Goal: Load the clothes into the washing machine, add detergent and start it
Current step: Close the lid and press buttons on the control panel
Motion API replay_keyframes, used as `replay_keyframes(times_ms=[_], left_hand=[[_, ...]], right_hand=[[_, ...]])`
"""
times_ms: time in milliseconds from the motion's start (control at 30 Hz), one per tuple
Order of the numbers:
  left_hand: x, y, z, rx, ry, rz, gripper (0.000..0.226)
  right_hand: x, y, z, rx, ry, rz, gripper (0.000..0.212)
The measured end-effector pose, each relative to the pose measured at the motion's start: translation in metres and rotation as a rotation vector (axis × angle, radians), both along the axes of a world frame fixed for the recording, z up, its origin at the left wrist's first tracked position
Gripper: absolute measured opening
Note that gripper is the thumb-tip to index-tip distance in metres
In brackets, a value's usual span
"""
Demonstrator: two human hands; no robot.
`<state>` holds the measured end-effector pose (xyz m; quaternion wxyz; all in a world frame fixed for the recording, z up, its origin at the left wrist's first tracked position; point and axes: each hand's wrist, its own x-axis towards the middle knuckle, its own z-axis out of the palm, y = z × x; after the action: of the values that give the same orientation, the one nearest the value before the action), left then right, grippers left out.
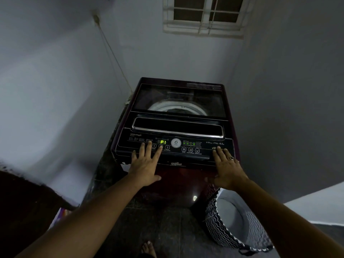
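A dark maroon top-loading washing machine (178,183) stands in the room's corner, its glass lid (178,98) down with the drum rim showing through it. The black control panel (204,144) is lit, and its green display (162,142) reads P1. My left hand (146,162) lies flat on the panel's left part, fingers spread, with the index fingertip on the middle numbered button (160,146). My right hand (226,168), wearing a ring, rests flat on the panel's right end. Neither hand holds anything.
A black-and-white zigzag laundry basket (219,220) stands on the dark tiled floor right of the machine, its inside looking empty. Grey walls close in on both sides. A window (203,14) sits high on the back wall. A bare foot (149,249) shows at the bottom.
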<state>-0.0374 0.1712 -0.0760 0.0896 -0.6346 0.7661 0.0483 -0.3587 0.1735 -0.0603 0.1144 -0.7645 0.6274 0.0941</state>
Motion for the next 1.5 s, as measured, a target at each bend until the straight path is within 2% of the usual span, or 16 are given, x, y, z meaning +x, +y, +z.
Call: replay_keyframes(times_ms=[400,800,1000,1133,1233,1333,1467,1500], left_hand=[[-0.008,0.0,0.003,-0.021,-0.013,0.021,0.12],[-0.007,0.003,-0.001,0.017,-0.028,0.022,0.129],[-0.014,0.0,0.005,0.006,-0.022,0.05,0.117],[-0.01,0.002,0.001,0.025,-0.051,0.037,0.124],[-0.008,0.001,0.002,0.043,-0.047,0.026,0.127],[-0.008,0.0,0.004,0.062,-0.037,0.019,0.129],[-0.005,-0.001,0.005,0.072,-0.023,0.008,0.129],[-0.005,-0.001,0.006,0.075,-0.023,0.005,0.129]], right_hand=[[0.0,0.001,0.0,0.005,-0.02,-0.007,0.126],[-0.003,0.001,-0.002,0.001,-0.032,0.0,0.126],[-0.004,0.0,-0.003,0.012,-0.042,-0.001,0.126],[-0.005,0.0,-0.003,0.007,-0.05,-0.004,0.125],[-0.007,0.0,0.001,-0.029,-0.112,-0.02,0.108],[-0.01,0.0,0.005,-0.093,-0.207,-0.045,0.077],[-0.009,-0.003,0.015,-0.179,-0.23,-0.074,0.007],[-0.008,-0.005,0.018,-0.172,-0.212,-0.076,0.013]])
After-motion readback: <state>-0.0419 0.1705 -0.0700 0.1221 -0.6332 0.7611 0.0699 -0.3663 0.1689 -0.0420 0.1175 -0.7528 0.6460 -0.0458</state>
